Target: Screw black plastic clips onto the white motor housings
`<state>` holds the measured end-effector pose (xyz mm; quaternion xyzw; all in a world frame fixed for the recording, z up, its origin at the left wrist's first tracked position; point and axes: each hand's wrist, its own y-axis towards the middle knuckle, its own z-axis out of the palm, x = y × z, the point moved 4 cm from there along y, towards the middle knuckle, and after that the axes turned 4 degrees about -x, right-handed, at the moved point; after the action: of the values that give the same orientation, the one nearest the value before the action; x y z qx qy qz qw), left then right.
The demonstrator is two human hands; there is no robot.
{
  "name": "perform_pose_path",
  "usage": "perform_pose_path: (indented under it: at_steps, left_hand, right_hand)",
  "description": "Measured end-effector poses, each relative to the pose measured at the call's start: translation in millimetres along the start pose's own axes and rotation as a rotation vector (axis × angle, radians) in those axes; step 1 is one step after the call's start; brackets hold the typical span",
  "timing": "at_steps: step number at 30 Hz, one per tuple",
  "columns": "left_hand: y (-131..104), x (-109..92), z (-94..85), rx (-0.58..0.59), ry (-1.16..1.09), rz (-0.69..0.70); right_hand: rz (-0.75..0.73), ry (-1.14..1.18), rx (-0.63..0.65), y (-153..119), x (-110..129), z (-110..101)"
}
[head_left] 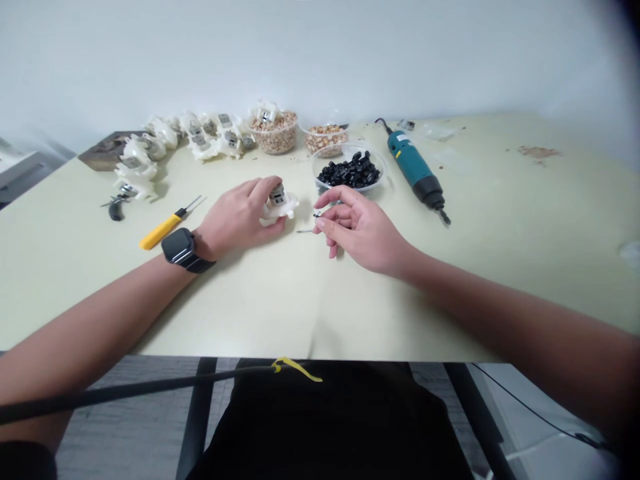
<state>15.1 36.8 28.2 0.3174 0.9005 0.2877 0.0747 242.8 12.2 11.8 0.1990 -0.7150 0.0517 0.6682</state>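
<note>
My left hand [245,212], with a black watch on its wrist, holds a white plastic part with a grey block [279,197] on the table. To its right, my right hand [357,230] pinches a tiny dark piece [317,215] between thumb and fingertips. A thin metal shaft [304,231] shows beside the right fingers; whether they hold it I cannot tell. Behind the right hand stands a clear bowl of small black parts [353,171]. A yellow-handled screwdriver [163,229] lies left of my left hand.
Several white plastic assemblies [203,137] line the back left. Two tubs of small brown pieces [275,135] stand at the back. A teal power screwdriver [416,168] lies at right. A black cable [150,389] with a yellow tie crosses before the table edge [320,357].
</note>
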Motion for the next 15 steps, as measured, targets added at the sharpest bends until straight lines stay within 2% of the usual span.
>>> perform_pose_path:
  at_steps: [7, 15]
  left_hand:
    - [-4.8, -28.2, -10.2, 0.007, 0.009, 0.049]
    - [-6.6, -40.8, -17.4, 0.060, 0.004, -0.003]
  right_hand:
    - [-0.155, -0.193, -0.029, -3.8, 5.5, 3.9]
    - [-0.217, -0.319, -0.002, -5.1, 5.0, 7.5]
